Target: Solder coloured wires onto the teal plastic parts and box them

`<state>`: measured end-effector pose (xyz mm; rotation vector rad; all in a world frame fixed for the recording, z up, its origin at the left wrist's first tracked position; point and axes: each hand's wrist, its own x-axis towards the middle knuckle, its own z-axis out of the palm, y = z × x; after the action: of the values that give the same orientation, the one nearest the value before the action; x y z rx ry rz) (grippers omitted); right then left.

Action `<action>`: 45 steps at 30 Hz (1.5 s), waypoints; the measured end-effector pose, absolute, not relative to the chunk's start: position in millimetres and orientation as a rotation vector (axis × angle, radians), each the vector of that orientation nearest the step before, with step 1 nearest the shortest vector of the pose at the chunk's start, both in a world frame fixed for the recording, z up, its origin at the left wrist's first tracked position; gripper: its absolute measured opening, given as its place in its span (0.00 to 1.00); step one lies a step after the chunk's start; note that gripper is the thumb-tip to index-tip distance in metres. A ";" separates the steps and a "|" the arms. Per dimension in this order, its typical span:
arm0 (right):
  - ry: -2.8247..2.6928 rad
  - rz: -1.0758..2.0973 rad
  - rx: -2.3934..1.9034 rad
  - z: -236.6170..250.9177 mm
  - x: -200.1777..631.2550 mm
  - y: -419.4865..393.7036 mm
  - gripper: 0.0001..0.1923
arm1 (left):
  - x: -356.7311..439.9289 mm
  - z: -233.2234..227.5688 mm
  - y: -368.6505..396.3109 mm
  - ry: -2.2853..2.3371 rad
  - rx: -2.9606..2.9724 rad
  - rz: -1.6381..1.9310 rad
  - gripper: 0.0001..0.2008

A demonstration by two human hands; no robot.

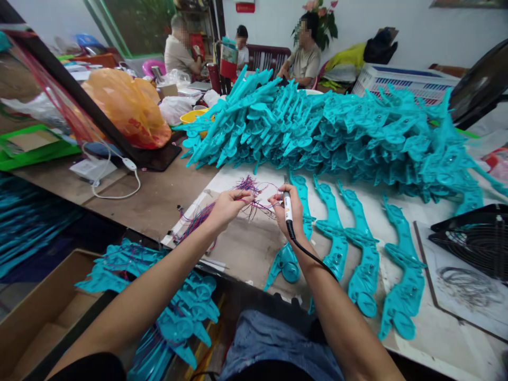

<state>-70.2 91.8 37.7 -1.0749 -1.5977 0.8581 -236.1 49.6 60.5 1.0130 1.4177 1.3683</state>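
Observation:
My left hand is closed in a pinch on thin red and blue wires, above a loose tangle of them on the table. My right hand is closed around a soldering iron with a white and black handle, its black cord trailing over my forearm. The fingertips of that hand also seem to pinch a thin wire between the hands. To the right, several long teal plastic parts lie in a row; the nearest one is partly behind my right forearm.
A tall pile of teal parts spans the back of the table. Below the left edge, a cardboard box holds more, with wires. A black fan lies at right, an orange bag at left. Several people sit behind.

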 end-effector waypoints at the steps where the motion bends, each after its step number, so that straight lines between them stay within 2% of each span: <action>1: -1.631 0.808 -1.106 37.7 -69.4 90.8 0.14 | -236.8 61.1 49.3 1.396 0.973 1.386 0.11; 7: -1.714 0.723 -1.186 38.8 -71.1 86.8 0.12 | -237.8 62.6 47.6 1.333 1.016 1.438 0.11; 11: -1.556 0.973 -0.998 35.8 -75.1 91.3 0.13 | -237.0 58.6 47.5 1.297 1.052 1.282 0.10; 14: -1.484 1.112 -0.854 34.6 -75.3 94.3 0.14 | -237.8 53.3 47.9 1.207 0.964 1.144 0.15; 22: -1.414 1.284 -0.872 41.0 -78.6 86.3 0.18 | -238.3 57.0 48.4 1.045 0.694 1.099 0.14; 27: -1.419 1.313 -0.842 39.6 -82.3 85.0 0.24 | -234.9 54.0 51.9 1.069 0.740 1.067 0.15; 36: -1.491 1.176 -0.850 23.4 -81.2 94.0 0.19 | -231.9 49.4 53.8 1.288 0.906 1.180 0.09; 45: -1.464 1.210 -0.776 28.1 -83.7 92.1 0.19 | -239.9 58.0 50.7 1.153 0.811 0.935 0.12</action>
<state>-83.7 92.1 28.1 -0.7762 -1.4642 1.2100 -239.9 50.7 58.0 0.8111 1.1532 0.9354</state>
